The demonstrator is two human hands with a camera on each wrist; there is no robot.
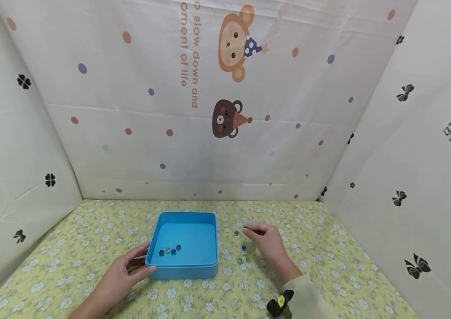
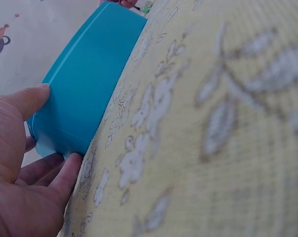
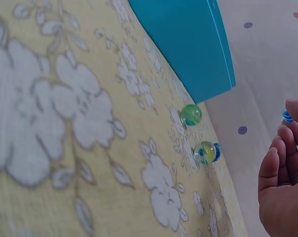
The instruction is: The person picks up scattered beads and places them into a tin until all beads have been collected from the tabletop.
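A blue square box (image 1: 182, 271) sits on the flowered cloth, with several marbles (image 1: 173, 251) near its front left inside corner. My left hand (image 1: 123, 270) holds the box by that corner, its thumb (image 2: 35, 100) against the front wall and its other fingers around the left side. To the right of the box, my right hand (image 1: 266, 239) pinches a blue-striped marble (image 3: 287, 116) between thumb and fingertips, raised off the cloth. Near that hand lie a blue marble (image 1: 243, 248), a green marble (image 3: 191, 114), a clear yellow-and-blue marble (image 3: 204, 152) and a farther dark green one (image 1: 236, 233).
The yellow flowered cloth (image 1: 102, 239) covers the surface. White printed sheets stand behind it (image 1: 193, 155) and at both sides. A sleeve with a black bow (image 1: 280, 303) covers the right forearm.
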